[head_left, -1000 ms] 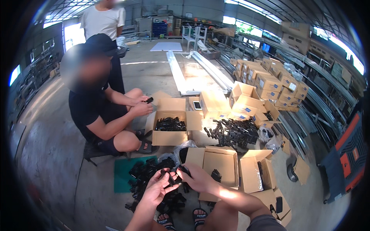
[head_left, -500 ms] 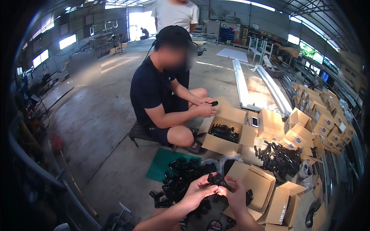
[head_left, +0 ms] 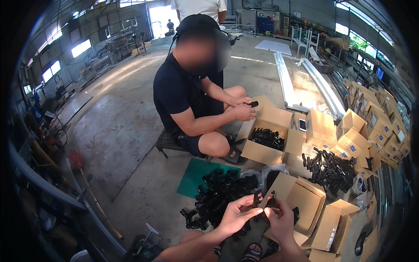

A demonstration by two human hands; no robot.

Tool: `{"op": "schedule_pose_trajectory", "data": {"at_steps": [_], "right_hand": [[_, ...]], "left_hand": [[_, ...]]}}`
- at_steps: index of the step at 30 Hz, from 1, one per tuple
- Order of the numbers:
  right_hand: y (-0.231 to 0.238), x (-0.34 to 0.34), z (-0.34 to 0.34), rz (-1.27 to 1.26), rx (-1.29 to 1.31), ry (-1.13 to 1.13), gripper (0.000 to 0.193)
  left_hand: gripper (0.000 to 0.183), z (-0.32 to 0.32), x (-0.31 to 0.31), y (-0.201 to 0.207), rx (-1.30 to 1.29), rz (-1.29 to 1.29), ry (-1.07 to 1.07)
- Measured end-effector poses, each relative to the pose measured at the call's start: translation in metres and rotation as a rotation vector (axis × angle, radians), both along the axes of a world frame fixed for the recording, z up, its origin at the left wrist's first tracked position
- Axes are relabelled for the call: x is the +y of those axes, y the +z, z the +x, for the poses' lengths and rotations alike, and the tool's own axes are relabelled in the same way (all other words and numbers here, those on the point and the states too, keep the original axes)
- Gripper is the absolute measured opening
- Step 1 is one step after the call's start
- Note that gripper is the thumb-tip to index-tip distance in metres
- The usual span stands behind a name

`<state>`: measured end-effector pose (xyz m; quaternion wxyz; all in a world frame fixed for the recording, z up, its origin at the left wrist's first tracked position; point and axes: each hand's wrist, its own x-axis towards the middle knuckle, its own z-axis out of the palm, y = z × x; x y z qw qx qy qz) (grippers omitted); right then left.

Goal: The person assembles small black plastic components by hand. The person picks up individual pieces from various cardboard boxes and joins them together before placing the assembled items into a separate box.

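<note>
My left hand (head_left: 239, 215) and my right hand (head_left: 280, 219) are close together at the lower middle, both closed. A slim black plastic fitting (head_left: 256, 200) stands up from my left fingers. Between my right thumb and fingers is another dark fitting (head_left: 271, 201). Whether the two are joined low down, where the fingertips nearly meet, I cannot tell. Just beyond my left hand lies a heap of black angled fittings (head_left: 218, 196), partly on a green sheet (head_left: 188, 177). Beside my right hand stands an opened cardboard box (head_left: 307, 205).
Across from me, a co-worker on a low stool (head_left: 168, 142) holds a small black part (head_left: 253, 104) over a box of black parts (head_left: 266, 139). More black parts (head_left: 329, 170) lie right of it. Stacked cartons (head_left: 377, 120) and long metal profiles (head_left: 286, 81) lie farther right.
My hands now hold the black fitting upright as two separate-looking prongs; before, it lay across both hands as one dark piece. The view has shifted, moving the scene rightward.
</note>
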<state>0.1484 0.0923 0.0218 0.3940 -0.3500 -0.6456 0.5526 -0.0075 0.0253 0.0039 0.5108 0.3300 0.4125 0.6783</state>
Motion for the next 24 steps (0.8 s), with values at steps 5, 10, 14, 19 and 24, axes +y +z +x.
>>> {"op": "schedule_pose_trajectory", "data": {"at_steps": [5, 10, 14, 19, 24], "right_hand": [[0.012, 0.001, 0.005, -0.253, 0.098, 0.115, 0.033], [0.002, 0.010, 0.015, -0.345, 0.035, 0.160, 0.036], [0.006, 0.009, 0.013, -0.280, 0.014, 0.123, 0.038], [0.010, 0.007, 0.014, -0.176, 0.048, 0.120, 0.041], [0.006, 0.005, 0.010, -0.114, 0.094, 0.063, 0.040]], "left_hand": [[0.047, -0.008, 0.001, 0.015, 0.128, -0.039, -0.133], [0.048, -0.011, 0.005, 0.003, 0.243, -0.023, -0.206], [0.062, -0.005, -0.002, 0.014, 0.278, -0.065, -0.224], [0.067, 0.003, -0.004, 0.021, 0.299, -0.027, -0.192], [0.063, 0.002, -0.007, 0.022, 0.353, -0.024, -0.207]]}}
